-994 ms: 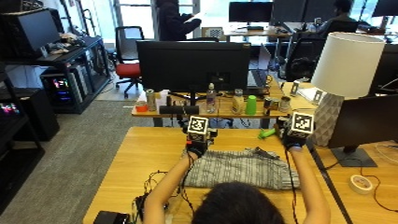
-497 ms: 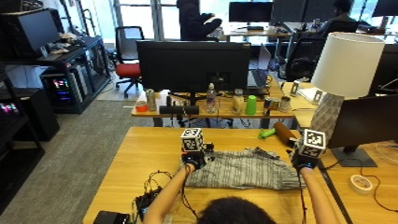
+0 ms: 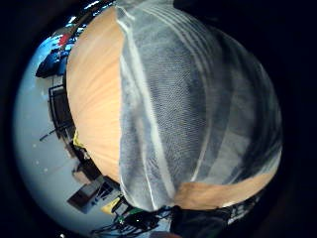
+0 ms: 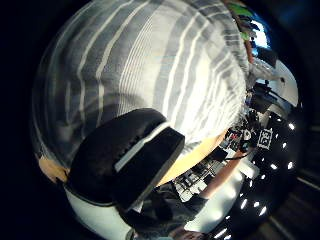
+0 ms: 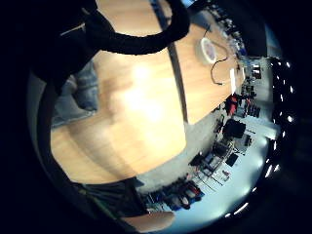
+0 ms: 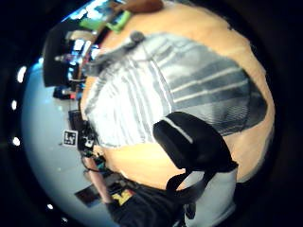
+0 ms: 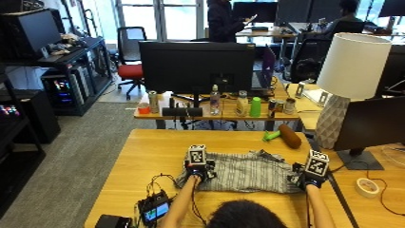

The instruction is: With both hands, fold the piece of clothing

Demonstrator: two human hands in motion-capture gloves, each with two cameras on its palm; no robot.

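The striped cloth [image 7: 245, 172] lies spread on the table [image 7: 145, 152]; left hand [image 7: 197, 171] and right hand [image 7: 306, 181] rest at its opposite ends, forearms stretched forward; whether their fingers grip cannot be told.

Bare wooden table [image 7: 145, 152] is seen left of the striped garment [image 7: 244, 172] and along its far side, where a hand could pass. Nearer the person, the left front is obstructed by a small device [image 7: 155, 209] with cables. To the right, passage is limited by a tape roll [image 7: 367, 187] and a monitor stand [image 7: 357, 160]; beyond, by a brown roller [image 7: 290, 136].
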